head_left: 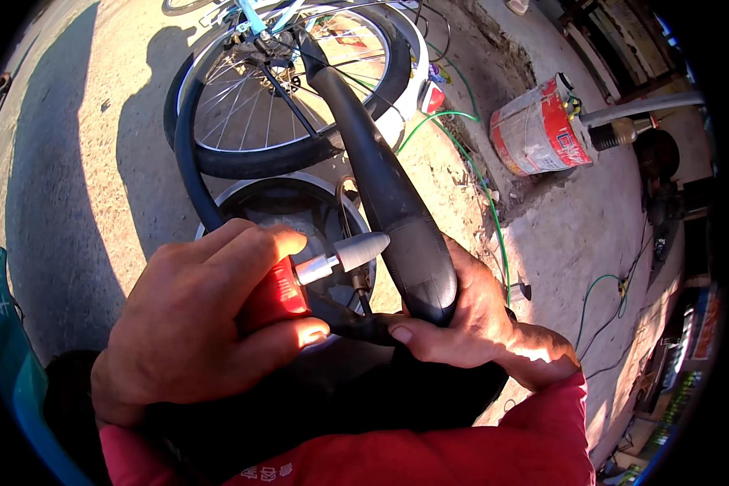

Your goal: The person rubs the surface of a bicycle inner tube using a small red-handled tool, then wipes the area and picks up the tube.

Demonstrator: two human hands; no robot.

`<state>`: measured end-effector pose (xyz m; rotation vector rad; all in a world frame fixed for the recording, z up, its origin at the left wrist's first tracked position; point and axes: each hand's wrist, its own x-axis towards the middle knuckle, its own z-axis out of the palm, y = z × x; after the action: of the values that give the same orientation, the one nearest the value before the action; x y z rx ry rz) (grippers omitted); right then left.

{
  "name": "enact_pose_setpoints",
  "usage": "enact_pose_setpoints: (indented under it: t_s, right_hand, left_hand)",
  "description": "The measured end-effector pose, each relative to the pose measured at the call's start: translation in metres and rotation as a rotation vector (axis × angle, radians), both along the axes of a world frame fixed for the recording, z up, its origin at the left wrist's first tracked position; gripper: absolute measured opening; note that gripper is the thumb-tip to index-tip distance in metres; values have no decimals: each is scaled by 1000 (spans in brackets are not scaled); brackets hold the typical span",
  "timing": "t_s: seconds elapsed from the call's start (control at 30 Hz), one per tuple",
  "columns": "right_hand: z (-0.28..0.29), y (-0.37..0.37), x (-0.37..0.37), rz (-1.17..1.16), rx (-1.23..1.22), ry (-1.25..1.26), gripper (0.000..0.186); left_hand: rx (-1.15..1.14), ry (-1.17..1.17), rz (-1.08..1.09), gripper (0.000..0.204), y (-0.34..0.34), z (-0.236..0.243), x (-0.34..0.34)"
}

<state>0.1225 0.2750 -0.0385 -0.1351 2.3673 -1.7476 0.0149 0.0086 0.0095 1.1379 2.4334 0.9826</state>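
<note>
My left hand [188, 312] is closed around a small red rotary grinder [274, 296]. From its silver chuck sticks a grey cone-shaped grinding bit [363, 251], its tip close to or against a black inner tube [381, 182]; I cannot tell whether they touch. The tube is swollen wide and bends back near my lap, where my right hand [471, 328] grips it with the thumb in front. Its far part runs up to the bicycle wheel [271, 166] lying ahead, and another length loops down on the left.
A light blue bicycle frame [255, 18] shows at the top. Beneath the tube lies a round metal-rimmed basin or wheel [243, 198], partly hidden. A red and white bucket [535, 134] lies tilted at the right, with a green hose [494, 215] along the ground. Teal plastic [12, 340] edges the left.
</note>
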Motion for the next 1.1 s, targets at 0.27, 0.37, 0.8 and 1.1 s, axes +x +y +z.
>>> enact_pose_setpoints:
  t_s: [0.27, 0.37, 0.8, 1.1]
  right_hand:
    - [2, -1, 0, -6, -66, -137, 84]
    - [-1, -2, 1, -4, -55, -162, 85]
    - [-3, 0, -3, 24, 49, -37, 83]
    - [-1, 2, 2, 7, -26, -98, 83]
  left_hand:
    - [3, -26, -23, 61, 3, -3, -2]
    - [-21, -5, -37, 61, 3, -4, -3]
    - [54, -7, -10, 62, 1, -1, -5]
    - [15, -31, -29, 62, 0, 0, -1]
